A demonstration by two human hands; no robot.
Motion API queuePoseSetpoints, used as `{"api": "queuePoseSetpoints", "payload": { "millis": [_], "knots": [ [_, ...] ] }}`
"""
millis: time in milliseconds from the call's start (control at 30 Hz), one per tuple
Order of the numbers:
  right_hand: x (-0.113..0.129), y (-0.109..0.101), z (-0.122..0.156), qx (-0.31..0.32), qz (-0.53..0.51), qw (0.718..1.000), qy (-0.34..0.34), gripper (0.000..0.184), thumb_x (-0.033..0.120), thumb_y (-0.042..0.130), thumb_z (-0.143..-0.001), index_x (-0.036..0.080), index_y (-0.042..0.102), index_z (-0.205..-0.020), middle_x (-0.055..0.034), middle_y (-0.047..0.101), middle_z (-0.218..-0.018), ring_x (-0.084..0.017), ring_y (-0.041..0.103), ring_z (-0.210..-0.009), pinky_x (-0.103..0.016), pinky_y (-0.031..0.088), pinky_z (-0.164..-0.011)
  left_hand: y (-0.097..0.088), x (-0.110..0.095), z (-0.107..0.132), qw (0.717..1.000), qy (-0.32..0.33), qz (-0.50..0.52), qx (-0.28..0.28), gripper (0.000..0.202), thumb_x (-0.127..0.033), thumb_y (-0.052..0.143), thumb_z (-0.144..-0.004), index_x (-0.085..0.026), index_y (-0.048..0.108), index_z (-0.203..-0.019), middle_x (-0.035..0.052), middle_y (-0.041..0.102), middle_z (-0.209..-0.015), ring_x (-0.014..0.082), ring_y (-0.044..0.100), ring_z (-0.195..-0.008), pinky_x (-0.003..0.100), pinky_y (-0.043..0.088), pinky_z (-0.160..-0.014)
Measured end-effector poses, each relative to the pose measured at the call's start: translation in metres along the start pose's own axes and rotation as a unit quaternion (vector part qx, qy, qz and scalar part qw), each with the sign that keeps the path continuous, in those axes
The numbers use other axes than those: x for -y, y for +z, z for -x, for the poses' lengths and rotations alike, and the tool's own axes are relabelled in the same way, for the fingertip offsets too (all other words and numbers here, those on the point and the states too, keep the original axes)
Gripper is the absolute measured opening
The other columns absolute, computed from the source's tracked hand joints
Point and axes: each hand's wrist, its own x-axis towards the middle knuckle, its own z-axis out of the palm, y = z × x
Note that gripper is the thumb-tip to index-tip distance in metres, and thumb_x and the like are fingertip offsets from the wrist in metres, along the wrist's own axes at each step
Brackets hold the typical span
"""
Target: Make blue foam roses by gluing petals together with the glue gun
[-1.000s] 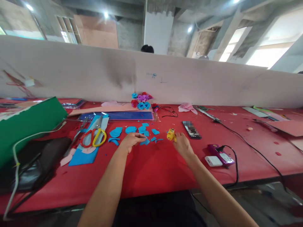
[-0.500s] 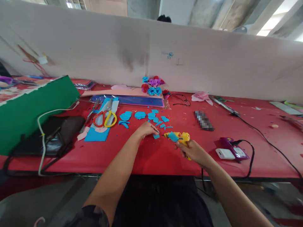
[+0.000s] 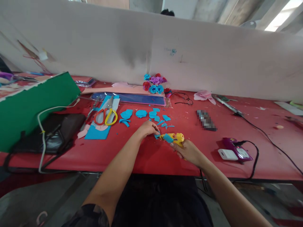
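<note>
My right hand (image 3: 188,151) grips a yellow glue gun (image 3: 174,138) with a blue trigger, its nozzle pointing left. The nozzle tip meets a small blue foam piece (image 3: 157,136) that my left hand (image 3: 148,128) pinches against the red table (image 3: 151,154). More blue foam petal cut-outs (image 3: 141,113) lie scattered just beyond my hands. A cluster of finished foam roses (image 3: 153,84), blue, purple and red, stands against the white partition.
Red-and-yellow scissors (image 3: 105,116) rest on a blue foam sheet at left. A green board (image 3: 28,110) and black bag (image 3: 52,134) fill the left edge. A phone (image 3: 206,120), a purple device with white charger (image 3: 233,153) and cables lie at right.
My right hand lifted the glue gun off the table and brought it leftward to the blue piece under my left hand. The camera tilted down.
</note>
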Motion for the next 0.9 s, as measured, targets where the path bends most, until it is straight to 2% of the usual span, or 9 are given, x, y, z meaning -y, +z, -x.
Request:
{"api": "queuePoseSetpoints", "payload": {
  "millis": [300,667,900],
  "knots": [
    [0.0036,0.0028,-0.0029,0.006,0.006,1.0,0.008,0.043,0.054,0.049,-0.079,0.019,0.052,-0.055,0.004,0.047,-0.039,-0.01,0.045,-0.038,-0.022,0.036,-0.045,0.0008,0.0008,-0.0017,1.0,0.005,-0.006,-0.007,0.009,-0.013,0.074,-0.054,-0.016,0.071,-0.062,0.0018,0.066,-0.06,0.0133,0.058,-0.061,0.022,0.046,-0.058],
    [0.0026,-0.0016,-0.0047,0.0,0.015,1.0,0.003,0.046,0.056,0.048,-0.079,0.02,0.051,-0.05,0.003,0.048,-0.038,-0.009,0.046,-0.037,-0.021,0.037,-0.044,0.001,0.0024,-0.0038,1.0,0.006,-0.008,-0.013,0.011,-0.014,0.075,-0.052,-0.017,0.071,-0.062,0.0011,0.065,-0.06,0.0116,0.055,-0.059,0.02,0.043,-0.054],
    [0.001,-0.0057,-0.0041,-0.01,0.033,0.999,0.001,0.052,0.055,0.046,-0.081,0.021,0.045,-0.043,0.002,0.047,-0.037,-0.01,0.047,-0.038,-0.022,0.036,-0.046,0.0008,0.0021,-0.0024,1.0,0.014,0.004,-0.014,0.01,-0.013,0.075,-0.052,-0.017,0.07,-0.06,0.0016,0.065,-0.061,0.0129,0.056,-0.06,0.023,0.044,-0.056]
  ]
}}
